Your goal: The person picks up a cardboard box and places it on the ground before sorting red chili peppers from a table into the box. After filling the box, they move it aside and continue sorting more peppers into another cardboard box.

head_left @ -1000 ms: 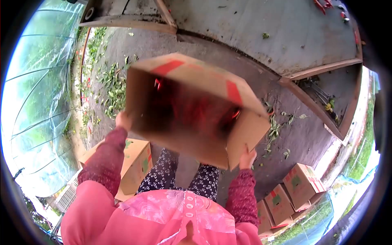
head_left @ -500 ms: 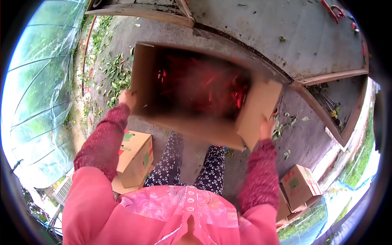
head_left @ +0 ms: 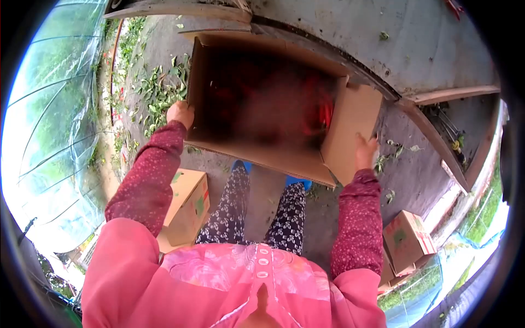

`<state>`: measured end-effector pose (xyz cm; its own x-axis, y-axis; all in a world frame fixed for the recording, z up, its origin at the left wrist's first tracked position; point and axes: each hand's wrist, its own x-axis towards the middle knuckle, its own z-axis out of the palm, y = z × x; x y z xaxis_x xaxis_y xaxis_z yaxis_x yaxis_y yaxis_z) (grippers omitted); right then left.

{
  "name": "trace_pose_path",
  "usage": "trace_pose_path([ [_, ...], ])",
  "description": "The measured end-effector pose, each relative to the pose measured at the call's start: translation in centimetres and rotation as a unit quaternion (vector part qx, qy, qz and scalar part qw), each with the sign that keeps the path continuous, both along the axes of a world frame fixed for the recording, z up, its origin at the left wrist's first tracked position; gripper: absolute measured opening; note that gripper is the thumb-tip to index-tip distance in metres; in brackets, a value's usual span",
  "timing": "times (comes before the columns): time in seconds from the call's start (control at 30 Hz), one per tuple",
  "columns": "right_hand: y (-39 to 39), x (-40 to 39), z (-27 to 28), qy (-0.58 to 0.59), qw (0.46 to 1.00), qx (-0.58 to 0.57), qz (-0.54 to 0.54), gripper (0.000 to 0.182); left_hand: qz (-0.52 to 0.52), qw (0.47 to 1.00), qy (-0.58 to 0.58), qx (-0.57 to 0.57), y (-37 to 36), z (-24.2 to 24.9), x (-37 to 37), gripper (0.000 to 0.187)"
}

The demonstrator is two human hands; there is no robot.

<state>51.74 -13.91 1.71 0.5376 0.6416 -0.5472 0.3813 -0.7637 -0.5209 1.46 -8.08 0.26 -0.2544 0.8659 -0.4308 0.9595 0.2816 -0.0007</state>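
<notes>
An open cardboard box [head_left: 254, 154] is held in front of me, tilted so that I look down into it. Inside lie many red, slender pieces [head_left: 324, 113] that look like chili peppers, blurred and deep in shadow. My left hand [head_left: 180, 113] is closed on the box's left side near its lower corner. On the right, my right hand [head_left: 366, 152] grips the outward-folded flap [head_left: 353, 123], its thumb on the near face and the other fingers partly hidden behind it. Whether the box's underside touches anything is hidden.
A grey worktop with a wooden edge [head_left: 459, 95] runs along the far side, close to the box. Closed cardboard boxes stand on the ground at left [head_left: 188, 205] and right [head_left: 407, 240]. Green leaves [head_left: 158, 90] litter the floor; plastic sheeting [head_left: 54, 126] lines the left.
Both hands have moved the box farther from my body, toward the worktop's edge. My blue shoes now show more below it.
</notes>
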Motion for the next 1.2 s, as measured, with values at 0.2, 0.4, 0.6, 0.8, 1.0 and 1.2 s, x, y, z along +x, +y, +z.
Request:
trace_pose_path([
  [0.2, -4.7, 0.3, -1.1, -0.075, 0.99, 0.115, 0.037, 0.033, 0.05, 0.997, -0.044, 0.025, -6.7, -1.4, -6.0, 0.028],
  [0.4, -5.0, 0.0, -1.6, -0.148, 0.983, 0.035, 0.104, 0.032, -0.016, 0.997, -0.074, 0.033, -4.8, -0.4, -4.0, 0.026],
  [0.6, -2.5, -1.6, 0.8, -0.184, 0.977, 0.037, 0.099, 0.027, -0.284, 0.947, 0.098, -0.109, -4.8, -5.7, -12.1, 0.027],
  [0.8, -5.2, -3.1, 0.2, -0.231, 0.958, 0.129, 0.114, 0.032, -0.031, 0.998, -0.062, 0.004, -7.7, -6.9, -12.9, 0.03],
  [1.0, -0.1, -1.8, 0.1, -0.177, 0.98, 0.02, 0.088, 0.036, 0.004, 0.993, -0.116, -0.018, -2.0, -5.6, -9.7, 0.025],
  [1.2, -4.8, -3.2, 0.1, -0.199, 0.962, 0.148, 0.115, 0.035, 0.042, 0.999, -0.027, -0.013, -6.0, -1.3, -6.4, 0.023],
])
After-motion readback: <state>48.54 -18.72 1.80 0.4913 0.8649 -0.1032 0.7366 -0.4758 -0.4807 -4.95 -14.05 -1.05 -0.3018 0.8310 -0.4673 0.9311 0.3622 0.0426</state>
